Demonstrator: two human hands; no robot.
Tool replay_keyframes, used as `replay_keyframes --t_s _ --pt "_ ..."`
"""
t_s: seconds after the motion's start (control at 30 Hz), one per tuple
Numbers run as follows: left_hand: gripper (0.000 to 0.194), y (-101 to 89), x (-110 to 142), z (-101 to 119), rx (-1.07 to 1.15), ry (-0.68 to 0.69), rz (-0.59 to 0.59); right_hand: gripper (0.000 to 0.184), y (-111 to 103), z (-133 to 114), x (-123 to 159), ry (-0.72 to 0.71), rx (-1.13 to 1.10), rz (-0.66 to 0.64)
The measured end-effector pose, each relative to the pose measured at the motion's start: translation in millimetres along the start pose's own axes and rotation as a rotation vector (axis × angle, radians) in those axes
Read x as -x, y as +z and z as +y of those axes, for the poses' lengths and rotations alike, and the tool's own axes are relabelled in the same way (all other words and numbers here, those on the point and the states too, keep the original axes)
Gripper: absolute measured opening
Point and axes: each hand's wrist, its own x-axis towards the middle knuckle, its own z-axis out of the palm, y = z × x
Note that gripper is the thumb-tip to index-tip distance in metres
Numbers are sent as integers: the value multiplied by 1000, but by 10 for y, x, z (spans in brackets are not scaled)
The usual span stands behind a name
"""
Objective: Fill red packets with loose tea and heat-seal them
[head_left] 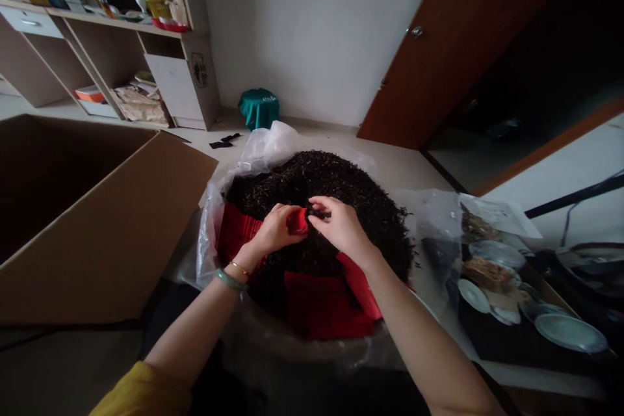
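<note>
A broad heap of dark, loose tea leaves (312, 175) fills a clear plastic bag (266, 149). Over its middle, my left hand (277, 229) grips a small red paper packet (298, 221) by its lower part. My right hand (338, 226) pinches a few dark leaves right next to the packet's top edge. Flat red packets (324, 305) lie in a loose pile along the near side of the heap, with more (238, 231) at the left. A green bangle and a thin gold bracelet circle my left wrist.
A large open cardboard box (97, 227) stands to the left. On the right, a dark tray (507, 331) holds plates and food. A green covered object (258, 108) sits by the far wall, beneath a cluttered shelf unit (117, 23). A brown door (463, 45) stands open.
</note>
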Motion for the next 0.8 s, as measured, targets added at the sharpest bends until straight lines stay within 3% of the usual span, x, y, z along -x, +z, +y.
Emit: replay_keyframes --t_s 0.17,0.53,0.67,0.8 --pt "56 69 10 -1 22 -69 70 32 -29 -43 -5 -20 -1 -58" --pt "50 321 139 87 56 -196 271 40 -85 48 113 -89 -46 -45" --pt "39 356 155 99 12 -164 268 29 -45 124 141 -41 -43 -81" --pt "40 364 164 106 -42 -117 279 22 1 153 171 -133 118 -104"
